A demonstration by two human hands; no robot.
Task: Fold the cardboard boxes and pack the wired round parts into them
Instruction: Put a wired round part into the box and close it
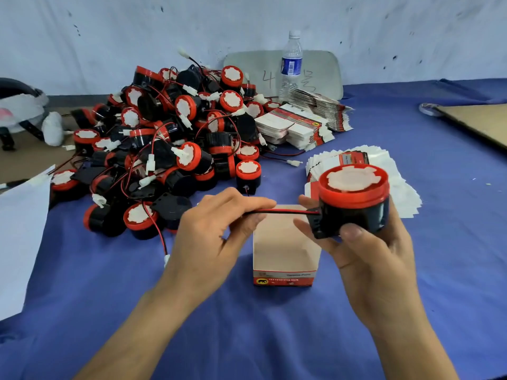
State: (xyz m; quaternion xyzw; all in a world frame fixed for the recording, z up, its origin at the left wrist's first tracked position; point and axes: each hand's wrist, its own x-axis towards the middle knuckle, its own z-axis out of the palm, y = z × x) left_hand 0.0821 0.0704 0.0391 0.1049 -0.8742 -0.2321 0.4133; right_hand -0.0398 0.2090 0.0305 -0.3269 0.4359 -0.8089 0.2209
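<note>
- Left of centre, the heap of wired round parts [164, 138] lies on the blue cloth [439, 270]. They are black drums with red caps, white centres and thin leads ending in white plugs. The leads are tangled, so I'd expect a tug on one to drag its neighbours.
- At lower centre, the left hand [216, 229] pinches the red-and-black wire [288, 211] between thumb and fingertips, and it runs taut to the part. I judge it limp and thin: fine for guiding, not for lifting.
- In the centre, the folded box [285, 259] stands open-topped beneath the wire. It is thin card and I expect it to tip or crush easily, so I'd steady it by its walls.
- Right of centre, the right hand [365, 256] grips the held round part [354, 204] around its black body, just above and right of the box. I read it as rigid, smooth plastic with some heft, and the drum is where I'd hold it.
</note>
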